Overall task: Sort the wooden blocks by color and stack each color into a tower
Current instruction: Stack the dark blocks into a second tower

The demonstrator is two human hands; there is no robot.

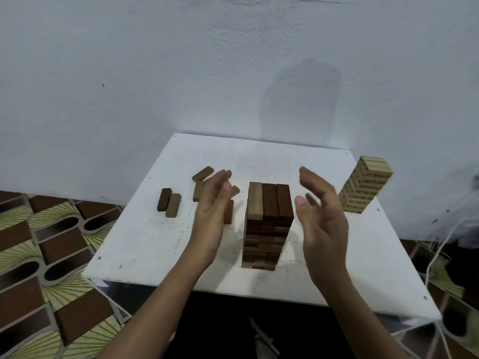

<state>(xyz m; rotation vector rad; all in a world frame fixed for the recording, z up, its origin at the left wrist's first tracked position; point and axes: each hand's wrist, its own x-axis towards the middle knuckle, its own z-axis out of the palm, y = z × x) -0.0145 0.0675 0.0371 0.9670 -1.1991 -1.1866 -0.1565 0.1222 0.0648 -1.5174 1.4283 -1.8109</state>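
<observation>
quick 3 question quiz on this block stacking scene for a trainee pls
1. True or false: the left hand grips a block.
2. Which tower stands between the hands? A) brown tower B) pale tower
3. Fill in: the loose brown blocks lie on the table to the ____ of the brown tower.

Key:
1. False: both it and the right hand are open, fingers straight, holding nothing.
2. A; the pale tower stands at the table's far right edge.
3. left

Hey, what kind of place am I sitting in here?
Probably a room at home: a low white table against a bare painted wall, on a patterned tiled floor.
</observation>
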